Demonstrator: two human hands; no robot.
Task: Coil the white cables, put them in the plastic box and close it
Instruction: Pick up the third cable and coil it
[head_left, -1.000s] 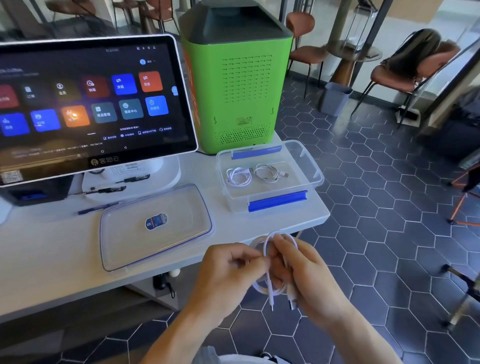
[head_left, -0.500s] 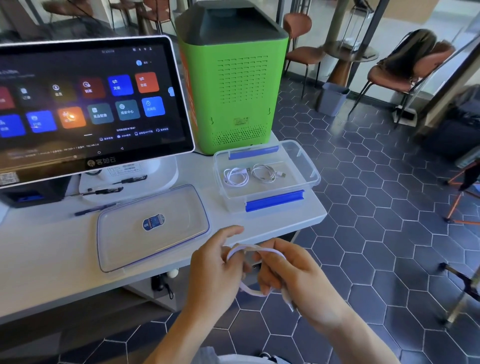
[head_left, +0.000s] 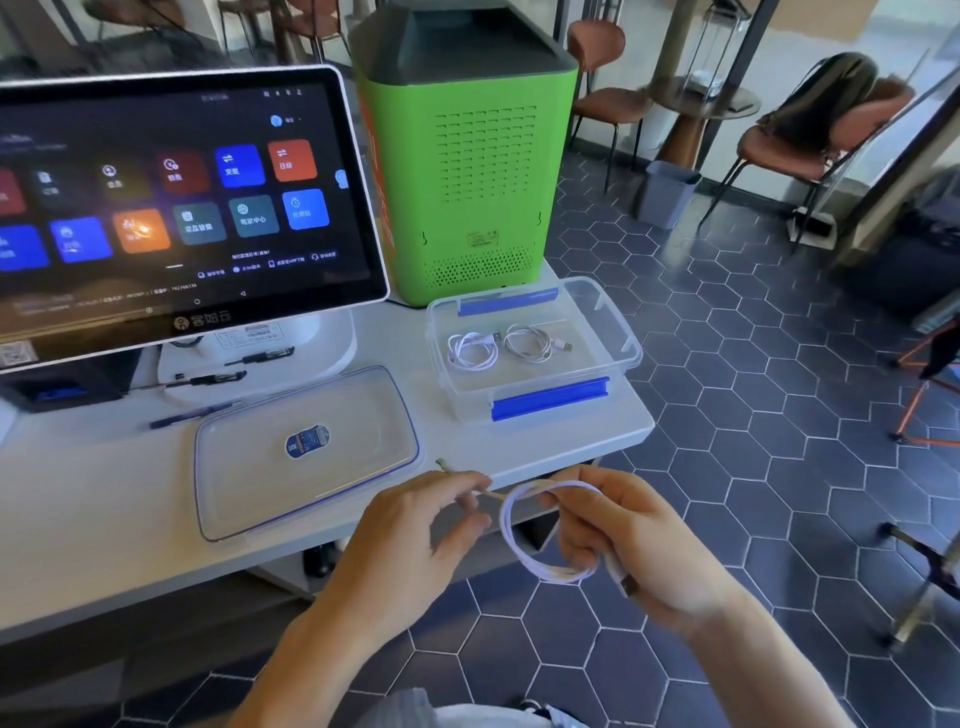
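The clear plastic box (head_left: 618, 332) with blue latches sits open on the white counter (head_left: 93, 499), two coiled white cables (head_left: 470, 351) lying side by side on its floor. Its lid (head_left: 306, 452) lies flat to the left. In front of the counter edge, the right hand (head_left: 631, 540) grips a third cable's coil (head_left: 540, 530), fingers curled through the loop. The left hand (head_left: 410, 540) pinches the cable's free end between thumb and fingertips.
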